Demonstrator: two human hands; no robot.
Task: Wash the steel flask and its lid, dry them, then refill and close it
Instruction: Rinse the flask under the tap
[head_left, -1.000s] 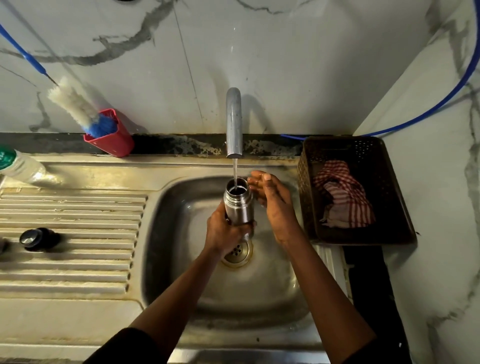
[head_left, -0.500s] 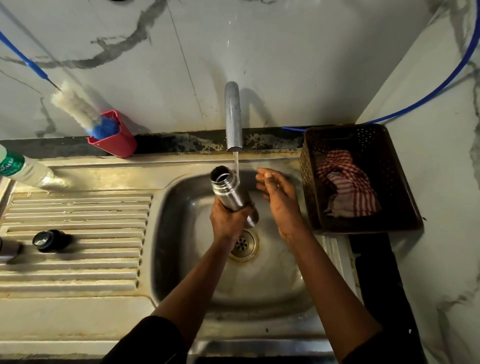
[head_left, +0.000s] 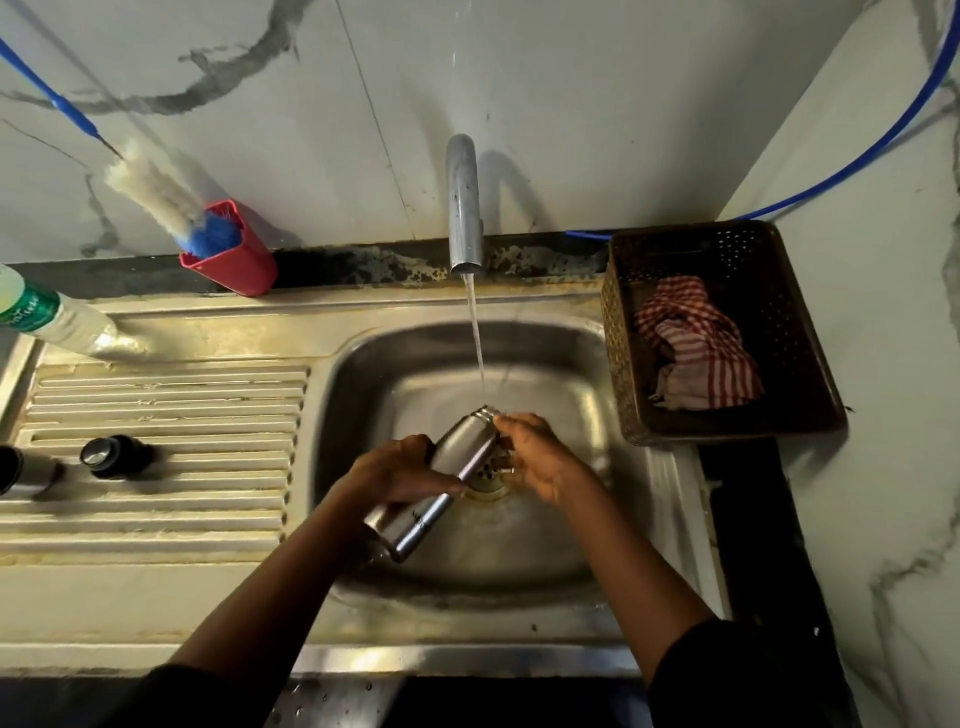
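my left hand (head_left: 400, 470) is wrapped around the middle of the steel flask (head_left: 460, 449), fingers curled over the top of its body. the flask lies tilted over the sink (head_left: 576, 364), with its base low and near me and its open mouth higher and farther away. my right hand (head_left: 545, 462) is at the mouth end with its fingertips against the neck. that part is blurred, so i cannot tell whether they pinch the rim or only touch it.

a thin stream of water (head_left: 475, 332) falls from the tap (head_left: 464, 208) and lands at the flask's mouth. the drain (head_left: 488, 478) shows just under the flask, between my hands.

the lid (head_left: 109, 457) sits well apart on the ribbed drainboard (head_left: 171, 410) to my left. a dark and steel piece (head_left: 21, 470) lies beside it, cut off by the frame edge. a clear bottle with a green label (head_left: 49, 317) lies at the back left corner. a red holder (head_left: 234, 260) by the wall holds a white and blue brush (head_left: 156, 192). on my right a brown basket (head_left: 618, 332) touches the sink's edge, and a red and white checked cloth (head_left: 696, 353) lies bunched inside it. a blue hose (head_left: 857, 156) runs along the wall behind it.
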